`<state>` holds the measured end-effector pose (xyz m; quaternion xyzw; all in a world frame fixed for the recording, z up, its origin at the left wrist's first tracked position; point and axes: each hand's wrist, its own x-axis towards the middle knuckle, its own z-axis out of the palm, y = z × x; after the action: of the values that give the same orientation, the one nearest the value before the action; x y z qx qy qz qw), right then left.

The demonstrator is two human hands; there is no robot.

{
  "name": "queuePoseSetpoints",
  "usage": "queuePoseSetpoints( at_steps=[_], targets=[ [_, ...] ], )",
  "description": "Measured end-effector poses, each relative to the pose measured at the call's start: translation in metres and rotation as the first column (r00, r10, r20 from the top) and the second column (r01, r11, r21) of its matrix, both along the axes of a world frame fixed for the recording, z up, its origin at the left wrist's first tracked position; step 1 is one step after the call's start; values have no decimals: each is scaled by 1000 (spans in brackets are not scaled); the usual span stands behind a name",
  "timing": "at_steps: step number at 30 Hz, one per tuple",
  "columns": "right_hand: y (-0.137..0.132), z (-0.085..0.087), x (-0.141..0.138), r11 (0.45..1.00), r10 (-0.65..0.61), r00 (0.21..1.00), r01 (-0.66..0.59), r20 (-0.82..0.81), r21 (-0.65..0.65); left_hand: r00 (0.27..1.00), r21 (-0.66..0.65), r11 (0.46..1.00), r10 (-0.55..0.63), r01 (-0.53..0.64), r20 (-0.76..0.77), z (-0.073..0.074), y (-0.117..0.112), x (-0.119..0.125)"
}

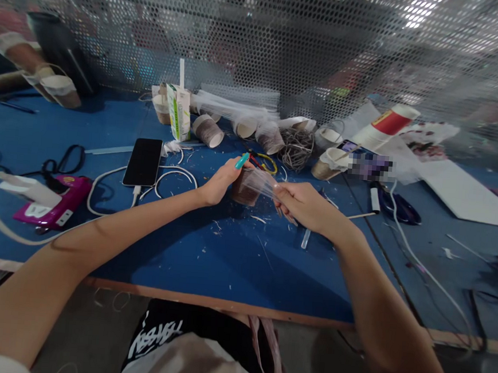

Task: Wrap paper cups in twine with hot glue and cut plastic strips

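My left hand (222,180) is closed around a small teal tool (242,160) whose tip pokes up above the fingers. It rests against a brown paper cup (243,189) standing on the blue table (175,244). My right hand (305,205) pinches a clear plastic sleeve of thin sticks (263,182) that reaches toward the cup. Both hands sit close together, with the cup between them.
A black phone (143,161) on a white cable lies to the left, beside a pink device (60,206). Several paper cups (208,130), a milk carton (178,112), a wire tangle (296,148) and scissors (396,207) crowd the back. Perforated mesh (286,40) walls the far side.
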<state>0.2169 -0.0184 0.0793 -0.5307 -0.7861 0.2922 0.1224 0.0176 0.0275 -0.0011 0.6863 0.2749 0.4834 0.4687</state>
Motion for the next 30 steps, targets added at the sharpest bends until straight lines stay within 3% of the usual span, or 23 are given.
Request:
queuePoseSetpoints(
  at_steps=[3, 9, 15, 17, 20, 23, 26, 28, 30],
  targets=[
    [1, 1, -2, 997, 17, 998, -22, 62, 73, 998, 112, 993, 43, -38, -46, 2, -2, 0],
    [0, 7, -1, 988, 52, 998, -57, 38, 143, 994, 174, 984, 63, -47, -86, 6, -4, 0],
    [1, 8, 1, 994, 78, 997, -79, 17, 77, 993, 193, 981, 52, -32, -104, 9, -5, 0],
    [1, 9, 2, 997, 59, 998, -57, -35, 51, 997, 198, 980, 41, -26, -72, 8, -3, 0],
    [1, 17, 7, 999, -24, 968, 34, -250, 32, 999, 179, 983, 29, -24, -24, 4, 1, 0],
    [-1, 33, 12, 962, -119, 827, 233, -549, 143, 996, 112, 994, 19, -8, -92, 1, 5, -1],
    [-1, 50, 13, 862, -135, 626, 456, -768, 220, 977, 159, 987, 22, 12, -214, 2, 6, -4],
    [2, 57, 14, 831, -142, 502, 529, -853, 173, 961, 263, 964, 33, 42, -274, 3, 5, -6],
    [9, 57, 16, 843, -161, 404, 530, -900, 88, 943, 358, 932, 66, 59, -326, 4, 5, -8]
  ],
)
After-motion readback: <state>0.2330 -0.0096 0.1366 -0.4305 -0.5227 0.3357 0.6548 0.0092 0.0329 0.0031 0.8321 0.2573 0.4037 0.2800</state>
